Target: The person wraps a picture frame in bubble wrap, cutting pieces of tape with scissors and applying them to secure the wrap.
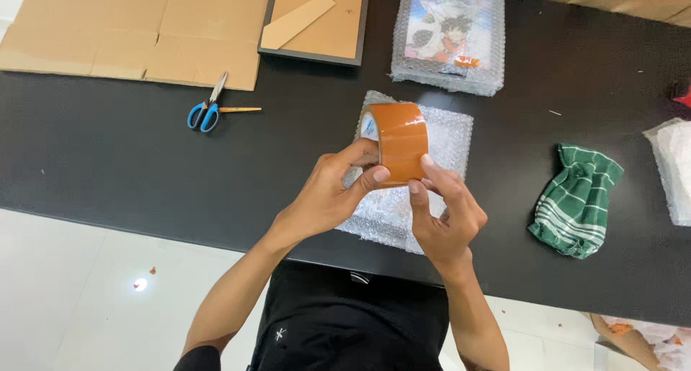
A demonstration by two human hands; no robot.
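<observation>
Both hands are holding a roll of brown packing tape (394, 141) above a bubble-wrapped parcel (446, 137) lying on the black table (108, 155). The left hand (327, 195) is closing thumb and fingers around the roll; the right hand (446, 213) is pinching its lower edge. Blue-handled scissors (209, 110) and a green cloth (576, 198) are lying well apart.

Both forearms reach forward, converging. The left hand (327, 195) and right hand (443, 209) meet, fingers curled, thumbs pinching inward.
</observation>
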